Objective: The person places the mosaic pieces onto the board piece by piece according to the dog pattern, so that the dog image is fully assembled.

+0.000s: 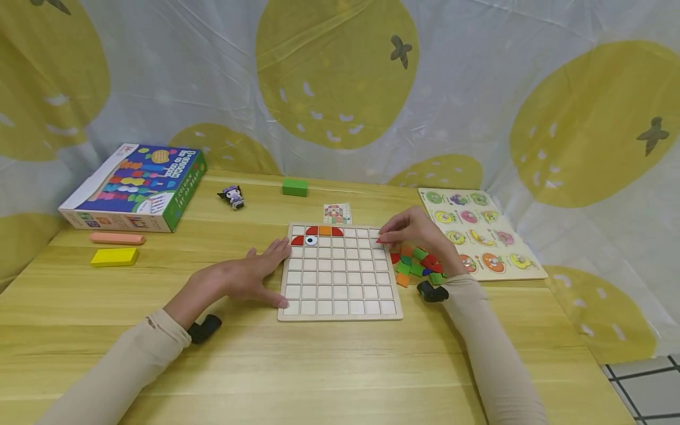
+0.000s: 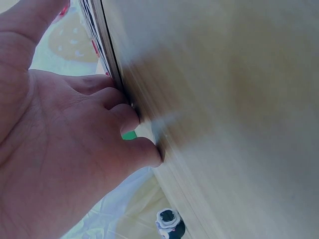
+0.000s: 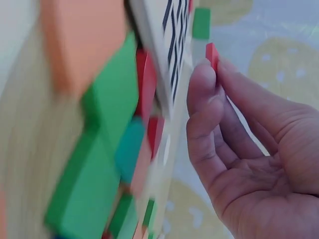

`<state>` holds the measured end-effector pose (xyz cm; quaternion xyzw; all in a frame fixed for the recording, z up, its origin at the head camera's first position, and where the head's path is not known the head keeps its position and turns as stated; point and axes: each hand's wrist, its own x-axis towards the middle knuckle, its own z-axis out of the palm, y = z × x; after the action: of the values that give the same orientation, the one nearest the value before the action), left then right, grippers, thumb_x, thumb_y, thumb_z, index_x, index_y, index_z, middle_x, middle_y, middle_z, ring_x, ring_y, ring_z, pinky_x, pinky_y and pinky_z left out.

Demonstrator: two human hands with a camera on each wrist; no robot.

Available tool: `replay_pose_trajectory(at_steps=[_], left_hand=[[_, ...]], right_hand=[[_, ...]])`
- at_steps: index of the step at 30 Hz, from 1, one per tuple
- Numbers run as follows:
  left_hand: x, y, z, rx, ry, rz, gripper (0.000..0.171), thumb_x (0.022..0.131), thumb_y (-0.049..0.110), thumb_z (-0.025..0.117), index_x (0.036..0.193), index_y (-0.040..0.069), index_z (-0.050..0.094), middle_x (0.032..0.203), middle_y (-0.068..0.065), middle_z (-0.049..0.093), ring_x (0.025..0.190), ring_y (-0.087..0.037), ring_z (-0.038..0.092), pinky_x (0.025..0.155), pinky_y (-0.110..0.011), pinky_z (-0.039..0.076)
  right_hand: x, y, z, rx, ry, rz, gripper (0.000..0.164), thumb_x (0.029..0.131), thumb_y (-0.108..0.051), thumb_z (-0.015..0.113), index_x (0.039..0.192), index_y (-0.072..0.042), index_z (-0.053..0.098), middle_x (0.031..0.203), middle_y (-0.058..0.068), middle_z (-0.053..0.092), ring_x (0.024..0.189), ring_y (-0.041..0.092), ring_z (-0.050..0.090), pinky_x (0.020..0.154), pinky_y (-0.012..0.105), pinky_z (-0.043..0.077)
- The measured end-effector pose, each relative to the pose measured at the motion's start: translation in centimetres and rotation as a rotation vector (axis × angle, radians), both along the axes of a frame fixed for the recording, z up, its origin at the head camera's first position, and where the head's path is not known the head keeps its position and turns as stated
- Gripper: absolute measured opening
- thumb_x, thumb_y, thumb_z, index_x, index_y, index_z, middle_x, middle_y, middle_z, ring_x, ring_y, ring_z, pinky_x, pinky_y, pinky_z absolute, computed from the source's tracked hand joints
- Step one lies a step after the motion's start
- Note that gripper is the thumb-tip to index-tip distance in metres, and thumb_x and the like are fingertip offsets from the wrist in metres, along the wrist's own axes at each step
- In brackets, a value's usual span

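Observation:
A wooden grid board (image 1: 340, 277) lies on the table, with several red, orange and eye-patterned tiles in its two top rows at the left. My left hand (image 1: 247, 274) rests at the board's left edge, fingers spread and thumb at the lower left corner. Over the upper right of the board, my right hand (image 1: 411, 230) pinches a small red tile (image 3: 212, 56) between thumb and fingertips. Beside the board, just below that hand, lies a loose pile of green, orange, red and blue tiles (image 1: 418, 267).
A small pattern card (image 1: 337, 213) lies behind the board, near a green block (image 1: 294, 188) and a toy figurine (image 1: 232, 196). At left are a game box (image 1: 135, 189), an orange stick (image 1: 117, 238) and a yellow block (image 1: 114, 257). A fruit puzzle board (image 1: 480, 233) sits at right.

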<state>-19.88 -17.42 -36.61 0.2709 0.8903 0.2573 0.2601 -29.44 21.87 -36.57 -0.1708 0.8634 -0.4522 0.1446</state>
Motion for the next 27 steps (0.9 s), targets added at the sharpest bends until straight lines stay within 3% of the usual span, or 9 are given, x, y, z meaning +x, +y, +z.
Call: replay_pose_trajectory(at_steps=[9, 15, 27], left_hand=[[-0.1, -0.2, 0.2, 0.006, 0.007, -0.003, 0.117, 0.096, 0.045, 0.083, 0.17, -0.006, 0.008, 0.179, -0.024, -0.007, 0.165, -0.045, -0.006, 0.128, -0.071, -0.004], [-0.1, -0.2, 0.2, 0.003, -0.001, 0.006, 0.116, 0.096, 0.044, 0.083, 0.17, -0.005, 0.008, 0.179, -0.024, -0.007, 0.165, -0.044, -0.007, 0.128, -0.07, -0.004], [0.0, 0.0, -0.1, -0.005, 0.0, 0.009, 0.116, 0.096, 0.045, 0.083, 0.171, -0.005, 0.009, 0.18, -0.023, -0.007, 0.166, -0.043, -0.007, 0.128, -0.07, -0.004]], right_hand=[[-0.1, -4.9, 0.5, -0.06, 0.0, 0.097, 0.015, 0.1, 0.001, 0.074, 0.111, 0.009, 0.08, 0.098, 0.016, 0.082, 0.077, 0.026, 0.077, 0.076, 0.038, 0.066], [-0.4, -8.3, 0.2, -0.082, -0.043, 0.119, 0.009, 0.098, -0.001, 0.078, 0.104, 0.005, 0.082, 0.093, 0.015, 0.082, 0.076, 0.028, 0.077, 0.077, 0.042, 0.067], [-0.7, -11.8, -0.8, -0.062, -0.076, 0.034, 0.006, 0.093, 0.003, 0.082, 0.097, 0.007, 0.081, 0.086, 0.014, 0.079, 0.066, 0.021, 0.075, 0.068, 0.036, 0.066]])
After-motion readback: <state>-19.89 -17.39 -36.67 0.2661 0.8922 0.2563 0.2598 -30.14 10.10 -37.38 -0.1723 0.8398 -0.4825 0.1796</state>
